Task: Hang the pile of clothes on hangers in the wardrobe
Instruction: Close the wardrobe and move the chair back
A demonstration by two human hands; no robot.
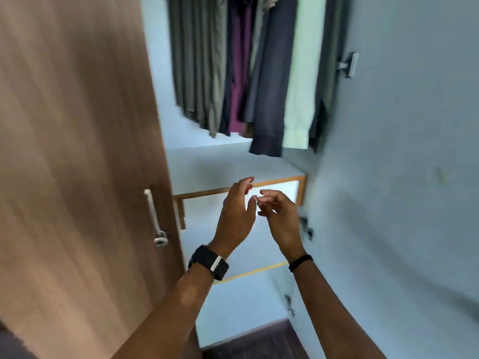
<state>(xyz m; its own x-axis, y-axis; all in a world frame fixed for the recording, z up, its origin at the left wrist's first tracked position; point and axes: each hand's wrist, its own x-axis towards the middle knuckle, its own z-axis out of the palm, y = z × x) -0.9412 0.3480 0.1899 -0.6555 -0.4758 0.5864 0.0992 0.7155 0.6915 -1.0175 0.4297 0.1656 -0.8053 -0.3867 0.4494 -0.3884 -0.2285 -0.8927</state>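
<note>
Two bare hands are raised side by side in front of an open wardrobe (388, 125), neither holding anything. The left hand (237, 216), a dark watch (208, 263) on its wrist, has its fingers straight and loosely spread, palm turned inward. The right hand (281, 218), a thin dark band (300, 263) on its wrist, has its fingers loosely curled, the tips close to the left thumb; motion blur hides whether they touch.

Above the hands, clothes (246, 68) hang in a tight row inside the wardrobe: olive and grey pieces at left, a purple garment (239, 81), a dark navy one (272, 99) and a pale green shirt (300, 99) at right. No pile of clothes is in view.

A brown wooden door (72, 164) with a metal handle (153, 213) and keyhole fills the left side. The pale inner face of the open right door carries hinges (348, 64). Behind the hands sits a wood-trimmed drawer front (302, 187), with a yellow-edged shelf (256, 270) lower down, above dark floor (259, 340).
</note>
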